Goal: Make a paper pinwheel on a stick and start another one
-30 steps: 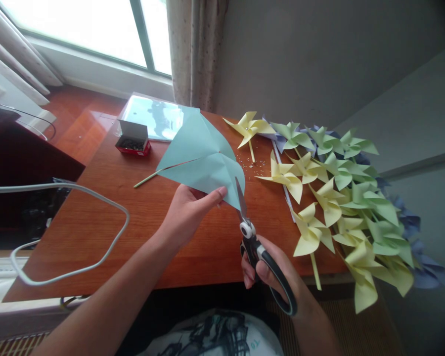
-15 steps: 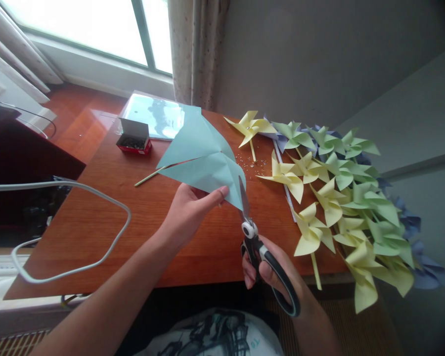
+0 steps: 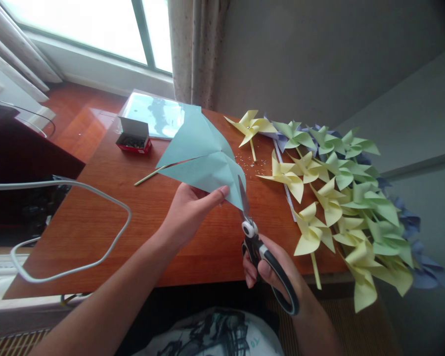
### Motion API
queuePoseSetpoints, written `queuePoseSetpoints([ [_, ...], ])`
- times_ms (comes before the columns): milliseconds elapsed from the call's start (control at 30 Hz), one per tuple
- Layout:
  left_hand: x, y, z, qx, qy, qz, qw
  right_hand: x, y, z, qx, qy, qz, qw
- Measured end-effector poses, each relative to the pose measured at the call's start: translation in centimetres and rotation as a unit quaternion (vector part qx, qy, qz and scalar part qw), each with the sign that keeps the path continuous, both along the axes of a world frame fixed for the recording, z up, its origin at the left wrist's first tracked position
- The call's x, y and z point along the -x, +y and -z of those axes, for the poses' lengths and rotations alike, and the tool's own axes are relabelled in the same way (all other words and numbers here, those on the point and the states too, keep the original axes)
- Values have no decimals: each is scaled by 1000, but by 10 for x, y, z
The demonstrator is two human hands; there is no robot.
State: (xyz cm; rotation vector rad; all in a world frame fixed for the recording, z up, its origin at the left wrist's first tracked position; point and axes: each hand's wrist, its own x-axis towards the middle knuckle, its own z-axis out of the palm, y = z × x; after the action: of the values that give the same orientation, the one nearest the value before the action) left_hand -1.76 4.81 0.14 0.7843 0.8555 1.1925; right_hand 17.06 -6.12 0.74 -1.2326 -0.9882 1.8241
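Observation:
Between the thumb and fingers of my left hand [image 3: 193, 210] is a light blue sheet of paper [image 3: 196, 138], pinched near its lower edge. A long slit runs in from the sheet's left corner toward the middle. My right hand [image 3: 272, 269] is closed round the handles of black-and-white scissors [image 3: 250, 230]. Their blades point away from me and meet the paper at its right corner, one blade showing above the sheet. A thin pale stick [image 3: 148, 176] pokes out from the left side of the paper; its other end is hidden.
Several yellow, green and purple pinwheels [image 3: 311, 230] cover the right of the wooden table [image 3: 129, 237]. Small bits [image 3: 254, 165] lie scattered near them. An open red box [image 3: 134, 141] of small dark pieces stands by plastic-wrapped blue paper [image 3: 152, 116]. A white cable [image 3: 111, 198] loops at the left.

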Motion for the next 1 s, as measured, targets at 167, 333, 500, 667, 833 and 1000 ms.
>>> queuePoseSetpoints([
  [167, 0, 0, 1, -5, -8, 1, 1000, 0, -2, 0, -1, -6, 3, 1000],
  [333, 0, -1, 0, -4, -8, 2, 1000, 0, -2, 1, -5, -10, 8, 1000],
  [500, 0, -1, 0, -2, -7, -1, 1000, -2, -2, 2, -3, -12, 6, 1000],
  [667, 0, -1, 1, -12, -8, 3, 1000, -2, -3, 2, 5, -18, 10, 1000],
  [833, 1, -1, 3, -21, -5, 11, 1000, -2, -3, 2, 10, -24, 10, 1000],
  [1000, 1, -1, 3, -24, -4, 12, 1000, 0, -5, 1, 18, -21, 17, 999],
])
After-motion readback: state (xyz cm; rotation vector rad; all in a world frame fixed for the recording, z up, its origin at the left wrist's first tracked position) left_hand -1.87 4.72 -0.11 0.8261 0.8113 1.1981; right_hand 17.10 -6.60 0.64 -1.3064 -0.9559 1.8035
